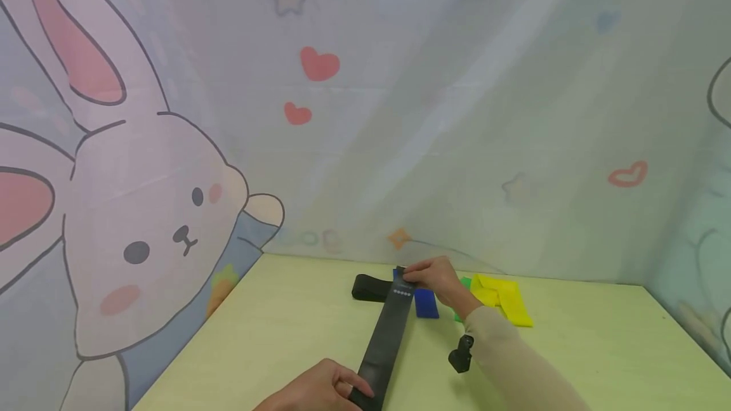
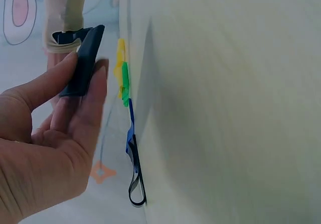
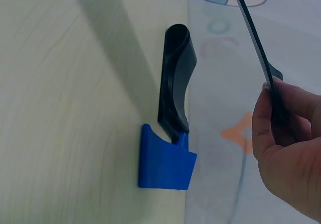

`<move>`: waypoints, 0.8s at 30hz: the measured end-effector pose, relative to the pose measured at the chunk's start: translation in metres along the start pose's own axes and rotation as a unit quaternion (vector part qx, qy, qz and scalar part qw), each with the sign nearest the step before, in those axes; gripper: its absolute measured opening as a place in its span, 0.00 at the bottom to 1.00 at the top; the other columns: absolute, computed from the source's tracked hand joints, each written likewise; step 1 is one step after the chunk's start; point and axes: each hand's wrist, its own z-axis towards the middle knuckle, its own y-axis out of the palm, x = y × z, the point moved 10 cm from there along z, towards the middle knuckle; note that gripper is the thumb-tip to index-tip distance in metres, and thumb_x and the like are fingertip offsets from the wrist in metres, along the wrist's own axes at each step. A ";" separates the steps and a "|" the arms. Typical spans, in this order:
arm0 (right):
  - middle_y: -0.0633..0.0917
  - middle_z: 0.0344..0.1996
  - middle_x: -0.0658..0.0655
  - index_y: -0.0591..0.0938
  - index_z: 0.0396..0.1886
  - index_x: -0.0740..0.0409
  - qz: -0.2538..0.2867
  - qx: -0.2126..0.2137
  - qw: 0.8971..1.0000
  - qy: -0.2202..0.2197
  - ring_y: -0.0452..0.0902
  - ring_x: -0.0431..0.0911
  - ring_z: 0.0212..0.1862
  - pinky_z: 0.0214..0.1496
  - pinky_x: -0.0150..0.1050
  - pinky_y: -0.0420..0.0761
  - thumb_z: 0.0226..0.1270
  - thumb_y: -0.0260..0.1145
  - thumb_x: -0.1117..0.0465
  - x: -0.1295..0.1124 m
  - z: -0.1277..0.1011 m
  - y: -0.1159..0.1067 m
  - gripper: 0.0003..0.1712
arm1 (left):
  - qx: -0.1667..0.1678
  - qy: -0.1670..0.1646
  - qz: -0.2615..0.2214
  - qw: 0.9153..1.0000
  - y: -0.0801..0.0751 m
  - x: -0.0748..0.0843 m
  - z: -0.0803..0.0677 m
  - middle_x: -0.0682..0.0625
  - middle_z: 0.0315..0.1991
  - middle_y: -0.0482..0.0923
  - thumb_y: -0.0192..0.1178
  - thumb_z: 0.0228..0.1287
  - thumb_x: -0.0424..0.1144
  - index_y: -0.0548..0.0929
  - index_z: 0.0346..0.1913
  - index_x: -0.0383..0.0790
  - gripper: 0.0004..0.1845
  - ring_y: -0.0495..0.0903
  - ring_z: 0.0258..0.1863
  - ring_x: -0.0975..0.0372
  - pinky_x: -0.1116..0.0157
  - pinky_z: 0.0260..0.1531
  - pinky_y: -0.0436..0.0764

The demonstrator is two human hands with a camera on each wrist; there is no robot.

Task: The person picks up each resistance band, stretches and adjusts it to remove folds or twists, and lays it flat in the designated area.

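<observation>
Nearby | second black band (image 1: 370,287) | blue band (image 1: 425,302) | yellow band (image 1: 502,297)

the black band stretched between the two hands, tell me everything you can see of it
The black band is a flat, wide strip, matte and rubbery-looking, pulled straight above the pale green table. A row of small white dots marks its far end. The left hand pinches the near end, the right hand pinches the far end, over a second black loop and a blue band.

A long beige sleeve (image 1: 514,360) covers the right forearm down to the wrist, where a small black camera mount (image 1: 461,353) is strapped; both hands are bare.
</observation>
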 end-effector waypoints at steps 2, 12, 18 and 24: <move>0.88 0.40 0.66 0.86 0.42 0.76 -0.003 -0.003 1.000 -0.001 0.88 0.50 0.37 0.45 0.44 0.85 0.58 0.72 0.74 -0.001 0.000 0.005 0.11 | 0.009 -0.001 -0.003 1.000 -0.002 -0.002 -0.003 0.57 0.15 0.53 0.66 0.62 0.28 0.87 0.48 0.32 0.12 0.49 0.14 0.65 0.70 0.24 0.66; 0.87 0.39 0.64 0.87 0.38 0.74 -0.028 -0.013 1.000 -0.004 0.87 0.50 0.37 0.44 0.44 0.85 0.57 0.73 0.74 0.006 0.005 0.020 0.09 | 0.033 0.011 0.033 0.999 -0.008 -0.008 -0.013 0.54 0.21 0.76 0.64 0.58 0.25 0.88 0.47 0.31 0.13 0.67 0.22 0.65 0.70 0.27 0.71; 0.86 0.42 0.67 0.87 0.40 0.76 -0.038 -0.053 0.998 -0.007 0.87 0.54 0.39 0.44 0.44 0.85 0.58 0.72 0.75 0.012 0.005 0.038 0.10 | 0.028 -0.005 0.047 0.998 -0.010 -0.014 -0.015 0.49 0.26 0.83 0.63 0.62 0.27 0.88 0.45 0.28 0.11 0.76 0.24 0.65 0.70 0.27 0.74; 0.87 0.40 0.64 0.87 0.39 0.74 -0.030 -0.056 0.998 0.012 0.87 0.53 0.38 0.43 0.44 0.86 0.58 0.71 0.76 0.018 0.009 0.045 0.09 | 0.017 -0.001 0.058 0.998 -0.009 -0.016 -0.016 0.41 0.32 0.87 0.63 0.64 0.28 0.87 0.46 0.26 0.10 0.81 0.28 0.65 0.70 0.32 0.78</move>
